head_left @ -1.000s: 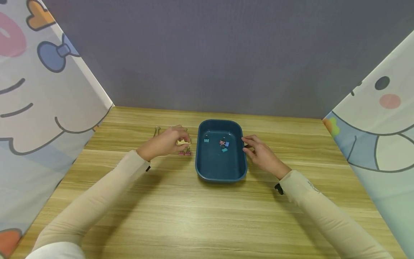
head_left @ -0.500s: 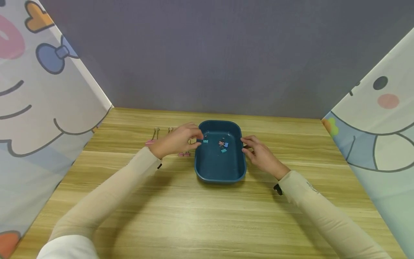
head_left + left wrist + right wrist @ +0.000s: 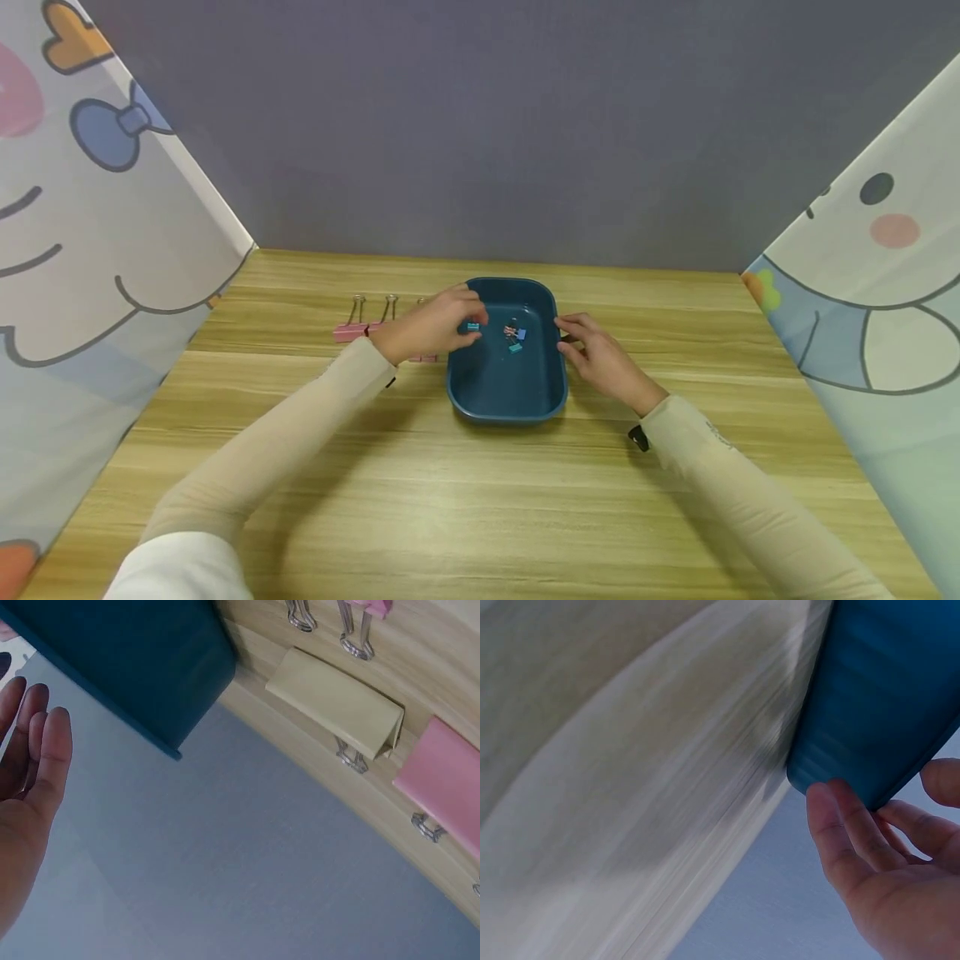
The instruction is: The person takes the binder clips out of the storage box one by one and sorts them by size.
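Observation:
A dark blue tray (image 3: 510, 414) sits mid-table with several small binder clips (image 3: 515, 336) inside. My left hand (image 3: 431, 327) reaches over the tray's left rim, fingertips by a teal clip (image 3: 472, 327). In the left wrist view this hand (image 3: 30, 787) has straight fingers and holds nothing. Beside the tray (image 3: 135, 652) there lie a yellow clip (image 3: 337, 705) and a pink clip (image 3: 442, 784). My right hand (image 3: 603, 358) rests against the tray's right side. Its straight fingers (image 3: 840, 825) touch the outer wall of the tray (image 3: 885, 690), thumb near the rim.
Two pink clips (image 3: 351, 332) lie on the wooden table (image 3: 480, 500) left of the tray. A small pink clip (image 3: 425, 358) peeks out under my left wrist. Printed cloth panels (image 3: 90, 250) stand at both sides and a grey wall (image 3: 480, 125) stands behind.
My left hand moved right, from the yellow clip on the table to over the tray's left rim. The yellow clip stays on the table. The right hand has kept its place.

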Demonstrator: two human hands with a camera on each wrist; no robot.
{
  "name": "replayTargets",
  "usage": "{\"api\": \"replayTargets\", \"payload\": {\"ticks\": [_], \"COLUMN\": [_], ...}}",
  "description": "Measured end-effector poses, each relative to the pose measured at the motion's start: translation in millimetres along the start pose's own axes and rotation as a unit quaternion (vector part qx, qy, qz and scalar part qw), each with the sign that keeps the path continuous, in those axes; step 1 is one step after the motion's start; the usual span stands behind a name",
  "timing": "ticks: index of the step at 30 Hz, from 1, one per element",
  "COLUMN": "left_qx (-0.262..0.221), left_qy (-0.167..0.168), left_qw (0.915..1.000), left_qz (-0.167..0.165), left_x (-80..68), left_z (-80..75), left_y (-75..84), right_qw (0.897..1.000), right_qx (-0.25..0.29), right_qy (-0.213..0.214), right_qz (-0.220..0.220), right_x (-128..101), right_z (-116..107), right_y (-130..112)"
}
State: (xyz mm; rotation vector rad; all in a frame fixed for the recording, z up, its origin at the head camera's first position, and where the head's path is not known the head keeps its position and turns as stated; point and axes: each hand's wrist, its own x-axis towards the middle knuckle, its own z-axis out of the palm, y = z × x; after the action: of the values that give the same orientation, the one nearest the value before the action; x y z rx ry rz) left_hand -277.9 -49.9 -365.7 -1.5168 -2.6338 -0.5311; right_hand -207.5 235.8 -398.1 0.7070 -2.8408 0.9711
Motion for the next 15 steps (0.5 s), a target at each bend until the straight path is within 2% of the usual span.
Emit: {"api": "replayTargets", "payload": {"ticks": [7,15], "left_qx": [0.029,0.072], "left_qy": [-0.031,-0.065], "left_qw": [0.9986,0.9935], "left_qz": [-0.031,-0.060], "left_x": [13.3,23.8], "left_z": [10.6,14.2], "left_y": [-7.0,-12.7], "right_qw": [1.000,1.000], "right_qx": [-0.003,-0.002], "right_qy": [0.002,-0.005], "right_qz": [-0.005,-0.001], "right_x": [0,2], "right_z": [0,-1], "right_y": [2,2]}}
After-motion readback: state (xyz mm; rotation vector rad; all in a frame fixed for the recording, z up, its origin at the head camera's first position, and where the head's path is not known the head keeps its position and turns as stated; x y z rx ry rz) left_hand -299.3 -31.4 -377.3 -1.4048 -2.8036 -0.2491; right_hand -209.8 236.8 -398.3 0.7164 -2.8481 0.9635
